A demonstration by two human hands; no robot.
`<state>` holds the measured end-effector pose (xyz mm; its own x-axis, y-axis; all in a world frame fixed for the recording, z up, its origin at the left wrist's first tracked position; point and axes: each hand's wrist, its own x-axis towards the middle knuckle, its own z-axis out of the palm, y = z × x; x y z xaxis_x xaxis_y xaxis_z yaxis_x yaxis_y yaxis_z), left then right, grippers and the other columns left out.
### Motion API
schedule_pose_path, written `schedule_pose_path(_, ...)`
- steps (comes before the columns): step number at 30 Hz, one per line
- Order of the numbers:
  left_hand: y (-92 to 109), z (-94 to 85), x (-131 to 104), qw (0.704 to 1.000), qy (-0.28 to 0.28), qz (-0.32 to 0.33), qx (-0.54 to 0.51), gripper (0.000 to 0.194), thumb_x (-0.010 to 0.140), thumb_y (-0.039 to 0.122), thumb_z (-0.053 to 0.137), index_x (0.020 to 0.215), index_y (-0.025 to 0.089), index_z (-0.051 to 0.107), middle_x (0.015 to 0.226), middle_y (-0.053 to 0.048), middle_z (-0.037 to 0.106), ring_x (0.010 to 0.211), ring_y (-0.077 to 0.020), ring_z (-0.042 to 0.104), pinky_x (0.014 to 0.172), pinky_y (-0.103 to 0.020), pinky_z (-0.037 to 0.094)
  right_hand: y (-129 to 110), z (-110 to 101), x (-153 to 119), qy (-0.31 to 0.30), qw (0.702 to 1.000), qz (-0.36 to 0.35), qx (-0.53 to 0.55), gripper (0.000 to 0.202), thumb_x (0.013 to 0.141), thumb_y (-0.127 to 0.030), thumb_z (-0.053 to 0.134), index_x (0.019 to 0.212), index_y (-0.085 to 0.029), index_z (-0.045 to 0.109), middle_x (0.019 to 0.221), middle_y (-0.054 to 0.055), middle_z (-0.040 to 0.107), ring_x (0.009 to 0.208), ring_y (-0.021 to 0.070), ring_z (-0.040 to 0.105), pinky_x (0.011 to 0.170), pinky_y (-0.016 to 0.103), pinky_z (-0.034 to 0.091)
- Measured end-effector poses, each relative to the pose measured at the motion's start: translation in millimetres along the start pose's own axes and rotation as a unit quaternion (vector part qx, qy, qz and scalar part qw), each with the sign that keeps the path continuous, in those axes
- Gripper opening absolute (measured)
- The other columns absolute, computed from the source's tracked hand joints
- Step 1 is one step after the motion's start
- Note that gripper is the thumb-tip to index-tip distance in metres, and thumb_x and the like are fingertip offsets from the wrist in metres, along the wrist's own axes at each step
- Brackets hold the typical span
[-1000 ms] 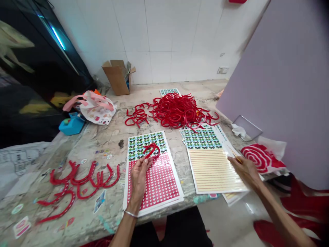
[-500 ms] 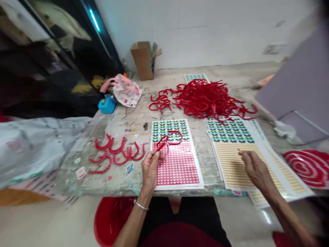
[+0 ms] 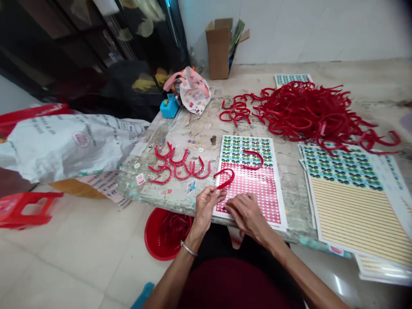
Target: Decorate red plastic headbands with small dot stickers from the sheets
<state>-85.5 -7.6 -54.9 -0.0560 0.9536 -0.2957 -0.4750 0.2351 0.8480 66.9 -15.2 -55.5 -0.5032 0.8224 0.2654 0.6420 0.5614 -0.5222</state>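
Right hand (image 3: 247, 214) has swung off the striped sheet (image 3: 357, 214) to just beside my left hand (image 3: 206, 205), near the table's (image 3: 189, 128) front edge
from my end, left fingertips are pinching one end of the looped red strip (image 3: 226, 184) above the pink sheet's (image 3: 264, 193) left edge; can't tell if the right's curled fingers grip anything; strip's probably light, soft and bendy, so I'd pinch near the ends

Right hand (image 3: 248, 214): fingers are hiding its palm, grip contents unclear. Far left of left hand (image 3: 205, 205), red stool (image 3: 9, 212) is running past picture edge. Beyond right hand, red heap (image 3: 310, 107) is partly covering a patterned sheet (image 3: 286, 80).
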Motion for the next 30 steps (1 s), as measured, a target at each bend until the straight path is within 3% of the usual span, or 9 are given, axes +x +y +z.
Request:
schedule_pose_path(7,1,-2.6,1,1.000,-0.011,-0.014,0.002,0.022,0.073,0.029,0.068,0.083,0.013,0.057,0.082,-0.009,0.071,0.087,-0.0208,0.067,0.086,-0.037,0.048,1,10,6,0.005,0.998,-0.046,-0.041,0.012,0.089,-0.023,0.045,0.087,-0.019,0.057,0.079,0.005,0.059,0.076,0.0183,0.049,0.077,0.035,0.029)
schedule_pose_path(17,-2,-3.2,1,1.000,-0.012,-0.003,0.014,0.020,0.076,0.029,0.065,0.086,0.013,0.057,0.085,-0.008,0.071,0.088,-0.0200,0.066,0.087,-0.035,0.047,1,9,5,-0.016,0.999,-0.035,-0.038,0.013,0.090,-0.023,0.044,0.089,-0.018,0.056,0.080,0.005,0.059,0.078,0.0184,0.048,0.078,0.036,0.028)
schedule_pose_path(24,-4,-1.1,2,0.999,-0.006,0.005,0.031,0.019,0.077,0.030,0.064,0.085,0.013,0.058,0.084,-0.008,0.071,0.086,-0.0194,0.067,0.085,-0.033,0.048,4,9,13,-0.026,0.997,-0.069,-0.026,0.013,0.089,-0.022,0.043,0.082,-0.018,0.053,0.078,0.005,0.058,0.075,0.0178,0.047,0.074,0.034,0.029)
schedule_pose_path(30,-4,0.6,1,0.999,-0.003,0.010,0.042,0.020,0.077,0.031,0.063,0.085,0.014,0.058,0.087,-0.008,0.070,0.087,-0.0194,0.066,0.085,-0.033,0.048,5,10,17,0.004,0.998,-0.069,-0.001,0.009,0.084,-0.026,0.050,0.079,-0.018,0.052,0.079,0.005,0.060,0.074,0.0185,0.049,0.072,0.033,0.032)
